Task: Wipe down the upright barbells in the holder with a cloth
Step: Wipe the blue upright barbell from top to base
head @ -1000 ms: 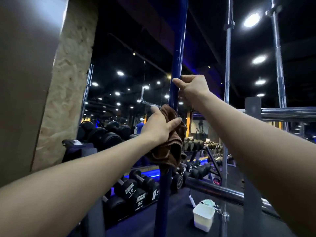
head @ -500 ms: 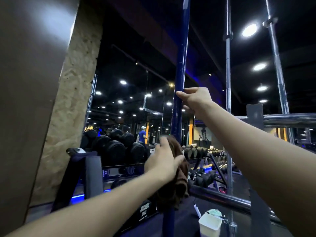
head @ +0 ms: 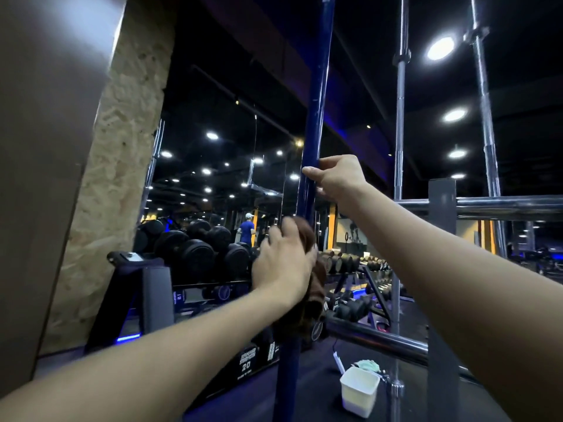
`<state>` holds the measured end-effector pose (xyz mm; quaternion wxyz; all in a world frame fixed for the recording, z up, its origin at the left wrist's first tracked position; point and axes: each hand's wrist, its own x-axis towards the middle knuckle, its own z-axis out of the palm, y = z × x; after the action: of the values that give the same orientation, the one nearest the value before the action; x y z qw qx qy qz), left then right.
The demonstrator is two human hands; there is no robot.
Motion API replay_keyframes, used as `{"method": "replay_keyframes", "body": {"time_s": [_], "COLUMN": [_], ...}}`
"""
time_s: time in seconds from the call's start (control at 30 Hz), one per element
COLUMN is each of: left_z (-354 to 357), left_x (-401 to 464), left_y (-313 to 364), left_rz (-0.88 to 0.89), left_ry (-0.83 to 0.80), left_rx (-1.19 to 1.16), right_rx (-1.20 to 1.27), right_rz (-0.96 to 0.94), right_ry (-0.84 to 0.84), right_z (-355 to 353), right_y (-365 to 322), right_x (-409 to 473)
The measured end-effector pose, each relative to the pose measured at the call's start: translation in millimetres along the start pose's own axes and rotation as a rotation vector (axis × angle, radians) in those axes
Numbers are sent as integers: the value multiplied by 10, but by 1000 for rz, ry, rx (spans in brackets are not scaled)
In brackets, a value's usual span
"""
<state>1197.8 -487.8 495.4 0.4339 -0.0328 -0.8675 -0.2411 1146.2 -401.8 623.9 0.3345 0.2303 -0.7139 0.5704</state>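
Sliding lower since earlier frames, left hand (head: 281,263) gripping brown cloth (head: 313,287) around blue barbell (head: 316,102) at frame centre, right hand (head: 338,176) pinching the bar above; chrome barbells (head: 400,117) at right likely remaining.

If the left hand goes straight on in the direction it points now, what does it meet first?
The left hand already presses the brown cloth round the blue barbell, so it would meet these first; behind them stand the dumbbell racks, though depth is unclear.
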Motion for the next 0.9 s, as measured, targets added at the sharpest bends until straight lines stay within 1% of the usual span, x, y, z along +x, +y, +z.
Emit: {"method": "replay_keyframes", "body": {"time_s": [0.07, 0.13, 0.3, 0.4, 0.47, 0.6, 0.77, 0.83, 0.9], "left_z": [78, 47, -213, -177, -61, 87, -148, -254, -250], "left_x": [-181, -133, 447, 430, 216, -120, 273, 448, 443], "left_y": [-97, -88, 198, 213, 122, -22, 168, 243, 261], "left_rz": [-4, -16, -16, -20, -17, -40, -11, -17, -37], "left_ry": [-69, -75, 33, 66, 52, -49, 26, 13, 14], "left_rx": [64, 63, -46, -63, 3, 151, 66, 7, -23], "right_rx": [4, 17, 98, 147, 174, 145, 78, 57, 84], "right_rz": [6, 19, 28, 28, 34, 37, 10, 1, 16], "right_ry": [-1, -8, -74, -88, -88, -81, -86, -92, -111], "right_z": [3, -9, -52, -51, -59, -50, -43, -42, -36], "right_y": [35, 29, 11, 20, 22, 28, 19, 38, 52], "right_x": [-34, -72, -125, -178, -211, -209, -176, -180, -191]}}
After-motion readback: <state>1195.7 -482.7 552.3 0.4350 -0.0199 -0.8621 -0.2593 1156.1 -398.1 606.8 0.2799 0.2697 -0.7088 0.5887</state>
